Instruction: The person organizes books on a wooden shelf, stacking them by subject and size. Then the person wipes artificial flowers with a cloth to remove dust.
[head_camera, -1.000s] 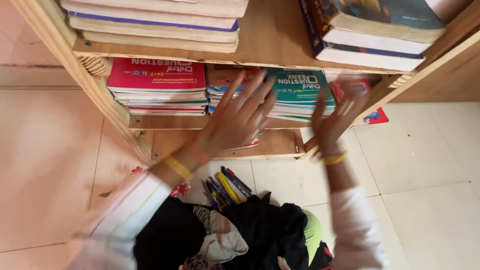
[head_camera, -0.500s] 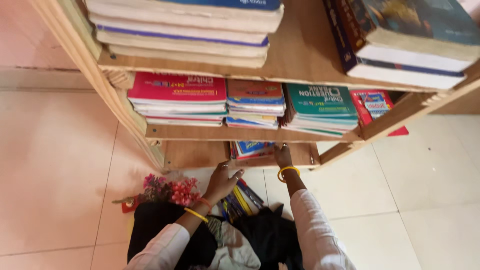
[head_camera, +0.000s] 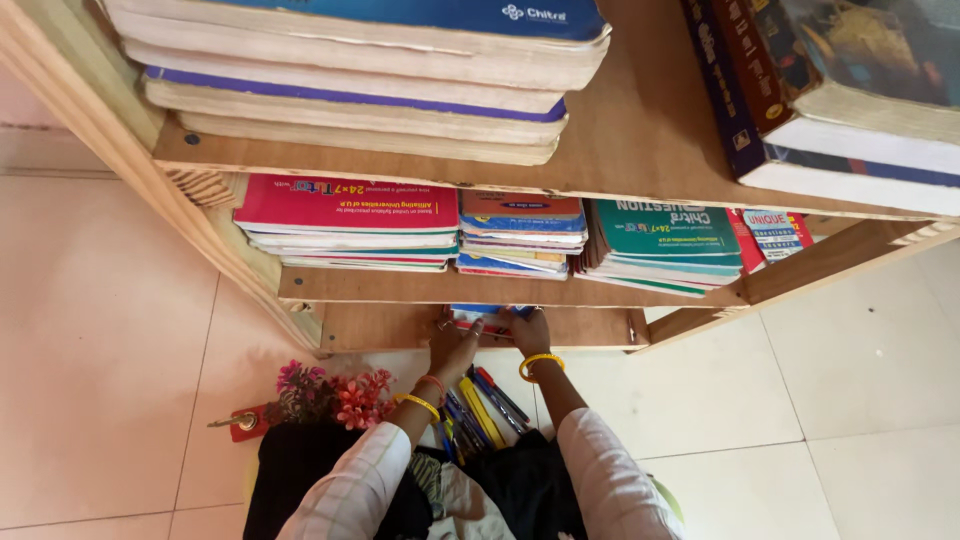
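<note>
Head view, looking down the front of a wooden bookshelf (head_camera: 250, 270). Both hands were down at its bottom shelf board (head_camera: 400, 325), side by side and nearly touching. The left hand (head_camera: 455, 345) and the right hand (head_camera: 528, 330) met at a small stack of thin books (head_camera: 480, 313) with blue and red covers, lying flat on that board under the overhang of the middle shelf (head_camera: 380, 287).

The stack lay directly ahead of both hands, deeper into the bookshelf than the fingertips, with only its front edge showing. Its long axis could not be read, since most of it was hidden beneath the middle shelf. The left grip had fingers curled onto the stack's front edge; the right grip rested on or against it just beside. Whether either grip was truly clenched on a book I cannot tell; the fingers were partly hidden. Neither hand was clearly the nearer one.

In front of the bookshelf, on the tiled floor (head_camera: 820, 380), a bundle of pens (head_camera: 480, 410) lay fanned just behind the wrists. Left of the pens sat a sprig of pink artificial flowers (head_camera: 335, 395). Stacks of paperbacks (head_camera: 345, 220) filled the middle shelf above the hands.
</note>
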